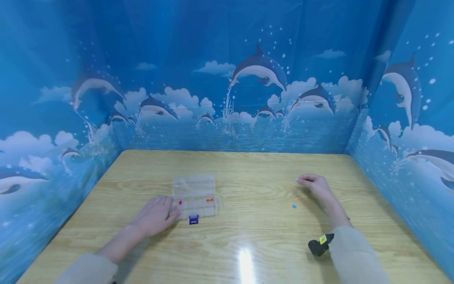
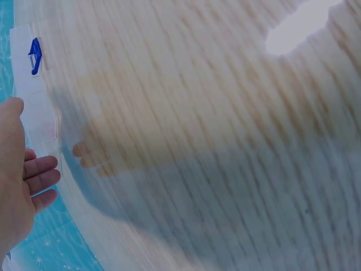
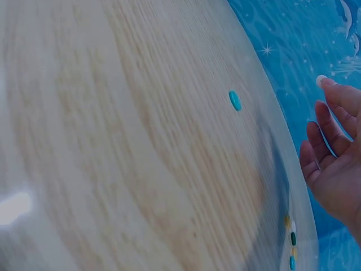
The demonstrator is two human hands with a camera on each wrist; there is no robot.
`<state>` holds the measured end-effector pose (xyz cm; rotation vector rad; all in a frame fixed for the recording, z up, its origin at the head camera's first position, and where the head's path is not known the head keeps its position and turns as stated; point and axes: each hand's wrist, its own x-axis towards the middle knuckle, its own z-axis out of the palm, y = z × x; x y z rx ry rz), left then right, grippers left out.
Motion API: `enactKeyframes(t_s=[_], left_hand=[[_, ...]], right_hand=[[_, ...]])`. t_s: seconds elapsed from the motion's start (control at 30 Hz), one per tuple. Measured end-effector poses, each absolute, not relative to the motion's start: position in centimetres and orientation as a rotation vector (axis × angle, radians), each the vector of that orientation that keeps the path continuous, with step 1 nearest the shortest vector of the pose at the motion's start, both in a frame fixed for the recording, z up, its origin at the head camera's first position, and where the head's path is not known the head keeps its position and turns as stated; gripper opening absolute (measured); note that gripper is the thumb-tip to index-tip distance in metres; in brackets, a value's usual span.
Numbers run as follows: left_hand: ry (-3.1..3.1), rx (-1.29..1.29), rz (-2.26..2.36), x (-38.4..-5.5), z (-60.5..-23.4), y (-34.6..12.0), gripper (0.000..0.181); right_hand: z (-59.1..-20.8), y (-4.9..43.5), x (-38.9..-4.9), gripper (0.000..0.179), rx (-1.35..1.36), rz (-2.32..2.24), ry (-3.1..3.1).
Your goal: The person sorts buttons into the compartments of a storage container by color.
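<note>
A clear plastic pill box (image 1: 198,213) with its lid (image 1: 193,184) folded back lies left of the table's middle. Inside are a pink pill (image 1: 180,202) and orange pills (image 1: 210,200); a blue latch (image 1: 193,219) sits on its front edge. My left hand (image 1: 157,215) holds the box's left end, thumb over the front corner, fingers along the side. At the right, my right hand (image 1: 317,188) is raised above the table, pinching a small white pill (image 3: 320,81) between thumb and fingertip. Nearer me than that hand lies a blue pill (image 1: 294,206).
Several pills (image 3: 293,238), yellow, white, green and teal, lie in a row beside my right wrist, mostly hidden in the head view. A black wrist device (image 1: 319,246) sits by the right sleeve. Dolphin-printed curtains (image 1: 227,130) bound the wooden table (image 1: 248,228) at the back and sides.
</note>
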<state>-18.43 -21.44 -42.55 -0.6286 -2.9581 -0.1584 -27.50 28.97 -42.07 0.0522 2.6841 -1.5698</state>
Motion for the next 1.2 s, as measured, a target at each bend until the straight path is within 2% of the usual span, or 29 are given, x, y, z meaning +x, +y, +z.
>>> enactKeyframes(t_s=[0.6, 1.2], left_hand=[[-2.956, -0.625, -0.171, -18.3, -42.4, -21.5, 0.045], [-2.942, -0.628, -0.16, -18.5, -42.7, -21.5, 0.045]], right_hand=[[-42.0, 26.2, -28.2, 0.036, -0.074, -1.632, 2.656], [-42.4, 23.8, -28.9, 0.037, -0.103, -1.611, 2.611]])
